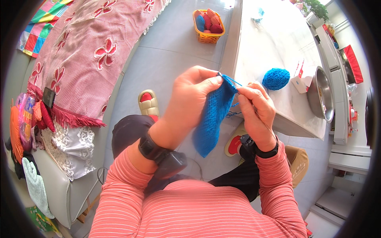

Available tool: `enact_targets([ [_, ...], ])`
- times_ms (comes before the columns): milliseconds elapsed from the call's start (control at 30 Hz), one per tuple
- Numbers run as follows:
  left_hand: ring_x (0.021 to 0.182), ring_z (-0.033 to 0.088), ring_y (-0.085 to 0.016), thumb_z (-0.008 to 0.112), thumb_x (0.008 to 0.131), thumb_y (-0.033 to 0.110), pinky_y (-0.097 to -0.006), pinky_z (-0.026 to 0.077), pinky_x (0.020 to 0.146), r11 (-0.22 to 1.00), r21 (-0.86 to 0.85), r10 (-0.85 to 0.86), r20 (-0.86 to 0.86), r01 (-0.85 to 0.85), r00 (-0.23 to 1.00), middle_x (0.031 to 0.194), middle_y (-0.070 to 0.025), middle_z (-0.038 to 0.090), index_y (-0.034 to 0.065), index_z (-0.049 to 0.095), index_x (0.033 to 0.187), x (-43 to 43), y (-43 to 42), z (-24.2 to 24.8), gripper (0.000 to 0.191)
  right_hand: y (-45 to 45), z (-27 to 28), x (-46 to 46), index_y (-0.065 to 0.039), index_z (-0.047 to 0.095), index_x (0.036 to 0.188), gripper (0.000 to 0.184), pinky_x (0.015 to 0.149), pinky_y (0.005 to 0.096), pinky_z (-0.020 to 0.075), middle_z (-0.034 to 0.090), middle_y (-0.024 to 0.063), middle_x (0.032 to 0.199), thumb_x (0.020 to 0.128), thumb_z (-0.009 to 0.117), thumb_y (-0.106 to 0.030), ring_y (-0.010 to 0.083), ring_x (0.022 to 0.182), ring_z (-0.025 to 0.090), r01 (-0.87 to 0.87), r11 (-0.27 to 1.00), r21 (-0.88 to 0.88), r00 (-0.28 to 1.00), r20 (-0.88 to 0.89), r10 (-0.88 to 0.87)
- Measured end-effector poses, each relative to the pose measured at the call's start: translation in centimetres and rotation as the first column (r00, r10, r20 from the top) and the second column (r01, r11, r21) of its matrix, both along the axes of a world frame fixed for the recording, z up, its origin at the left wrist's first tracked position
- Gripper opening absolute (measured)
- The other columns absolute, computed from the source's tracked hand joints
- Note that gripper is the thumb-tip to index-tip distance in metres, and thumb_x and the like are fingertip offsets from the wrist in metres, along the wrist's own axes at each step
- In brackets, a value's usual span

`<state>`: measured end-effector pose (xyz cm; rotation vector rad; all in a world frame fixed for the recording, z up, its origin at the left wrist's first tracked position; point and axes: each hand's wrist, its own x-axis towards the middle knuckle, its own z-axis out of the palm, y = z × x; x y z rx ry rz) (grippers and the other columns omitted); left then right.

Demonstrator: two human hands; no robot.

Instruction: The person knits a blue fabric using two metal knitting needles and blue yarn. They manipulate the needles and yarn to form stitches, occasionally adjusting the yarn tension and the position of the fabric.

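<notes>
A piece of blue knitting [212, 114] hangs between my hands, its lower end tapering towards my lap. My left hand [193, 92] pinches its top edge between thumb and forefinger. At the opposite upper corner my right hand [256, 105] grips the work, its fingers mostly covering the slim needle or hook there. Blue yarn runs along the top edge between the hands, and a loose strand dangles behind the right fingers. On the pale table to the right rests a ball of blue yarn [276, 78].
An orange plastic basket [209, 38] of yarn balls stands on the tiled floor ahead. The table [253, 56] also bears a steel basin [321, 93], a tissue box [301, 81] and a face mask [258, 15]. Left is a sofa [56, 190] under a patterned cover [83, 59].
</notes>
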<state>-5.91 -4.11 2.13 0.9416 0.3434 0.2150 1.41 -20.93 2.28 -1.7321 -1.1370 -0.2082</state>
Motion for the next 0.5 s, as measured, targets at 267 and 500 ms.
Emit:
enact_targets([
  [267,0.074,0.065,-0.012,0.064,0.092,0.003,-0.0239,0.056,0.067,0.997,0.028,0.065,0.030,-0.066,0.997,0.090,-0.0075,0.068,0.0000,0.064,0.100,0.1,-0.6,-0.5,0.009,1.1,-1.3,-1.3,0.004,0.064,0.104,0.027,0.055,0.0337,0.0487,0.059,0.0119,0.079,0.078,0.063,0.012,0.0238,0.064,0.058,0.093,0.995,0.036,0.961,0.259,-0.099],
  [500,0.075,0.063,-0.009,0.063,0.092,0.003,-0.0226,0.053,0.066,0.972,0.233,0.040,0.013,-0.041,0.999,0.089,-0.0052,0.068,0.0005,0.065,0.099,0.2,-0.9,-1.0,0.007,1.3,-1.0,-1.7,0.003,0.061,0.099,0.025,0.054,0.0333,0.0476,0.055,0.0124,0.075,0.075,0.066,0.009,0.0256,0.061,0.056,0.143,0.990,-0.010,0.953,0.271,-0.135],
])
